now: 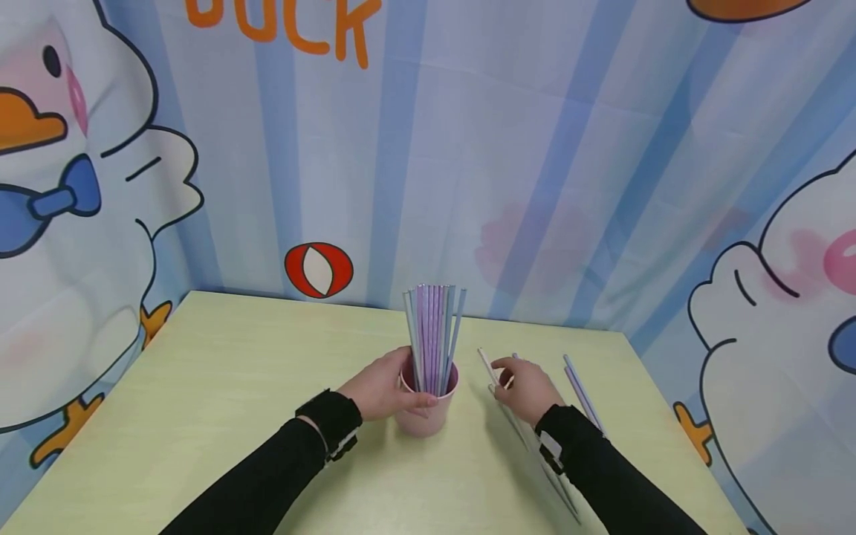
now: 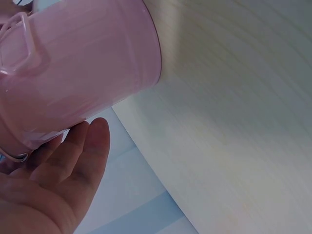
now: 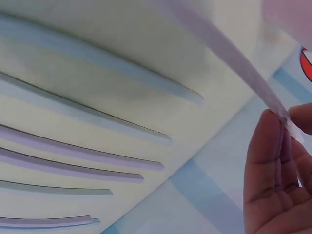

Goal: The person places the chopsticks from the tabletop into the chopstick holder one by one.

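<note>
My left hand [image 1: 384, 386] holds a pink cup [image 1: 426, 425] that stands upright on the table, thumb across its near side and fingers round the left. Purple, grey and blue straws [image 1: 433, 334] fill the cup in a bunch. In the left wrist view, fingers lie against the side of the cup [image 2: 92, 58], which has a looped handle [image 2: 22, 46]. To the right of the cup, my right hand [image 1: 531, 390] pinches a pale pinkish straw [image 3: 234, 61] near one end, between thumb and fingers, raised above the table.
Several loose straws [image 3: 97, 109] lie roughly parallel on the table, beneath and right of my right forearm. Some purple and blue ones [image 1: 580, 390] show beyond my right wrist. A printed curtain [image 1: 441, 148] hangs behind the pale wooden table [image 1: 267, 349].
</note>
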A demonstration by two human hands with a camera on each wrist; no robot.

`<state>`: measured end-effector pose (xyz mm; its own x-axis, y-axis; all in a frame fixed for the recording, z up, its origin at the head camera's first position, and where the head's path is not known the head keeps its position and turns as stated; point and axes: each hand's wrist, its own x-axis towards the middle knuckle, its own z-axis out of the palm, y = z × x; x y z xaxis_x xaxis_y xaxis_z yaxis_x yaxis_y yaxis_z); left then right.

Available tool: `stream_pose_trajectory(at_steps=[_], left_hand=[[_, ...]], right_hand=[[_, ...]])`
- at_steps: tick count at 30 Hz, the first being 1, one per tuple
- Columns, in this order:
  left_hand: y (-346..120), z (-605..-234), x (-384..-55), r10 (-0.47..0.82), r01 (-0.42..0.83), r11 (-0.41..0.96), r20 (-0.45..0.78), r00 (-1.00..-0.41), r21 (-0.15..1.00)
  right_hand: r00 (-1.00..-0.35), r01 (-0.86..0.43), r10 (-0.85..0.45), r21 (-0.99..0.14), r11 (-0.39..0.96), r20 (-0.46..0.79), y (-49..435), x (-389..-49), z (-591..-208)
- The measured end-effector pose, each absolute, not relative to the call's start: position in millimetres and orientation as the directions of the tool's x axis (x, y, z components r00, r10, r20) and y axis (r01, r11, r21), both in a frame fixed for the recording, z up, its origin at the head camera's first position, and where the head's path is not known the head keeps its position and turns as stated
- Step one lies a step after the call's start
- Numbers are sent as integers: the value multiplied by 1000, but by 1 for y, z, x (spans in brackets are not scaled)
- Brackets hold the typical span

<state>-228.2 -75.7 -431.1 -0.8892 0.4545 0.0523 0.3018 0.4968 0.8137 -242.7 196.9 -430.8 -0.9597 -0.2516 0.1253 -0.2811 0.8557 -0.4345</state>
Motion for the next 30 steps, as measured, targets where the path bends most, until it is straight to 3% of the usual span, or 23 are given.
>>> stream_pose_trajectory(at_steps=[11, 19, 30], left_hand=[[-76, -431, -229, 454, 297, 492, 50, -890, 819], [-75, -432, -229, 440, 281, 510, 35, -898, 813], [-76, -433, -229, 435, 287, 514, 42, -899, 808]], right_hand=[[-965, -262, -157, -700, 664, 211, 203, -252, -378], [-947, -316, -125, -777, 545, 297, 194, -258, -349], [-883, -429, 19, -821, 377, 470, 175, -260, -323]])
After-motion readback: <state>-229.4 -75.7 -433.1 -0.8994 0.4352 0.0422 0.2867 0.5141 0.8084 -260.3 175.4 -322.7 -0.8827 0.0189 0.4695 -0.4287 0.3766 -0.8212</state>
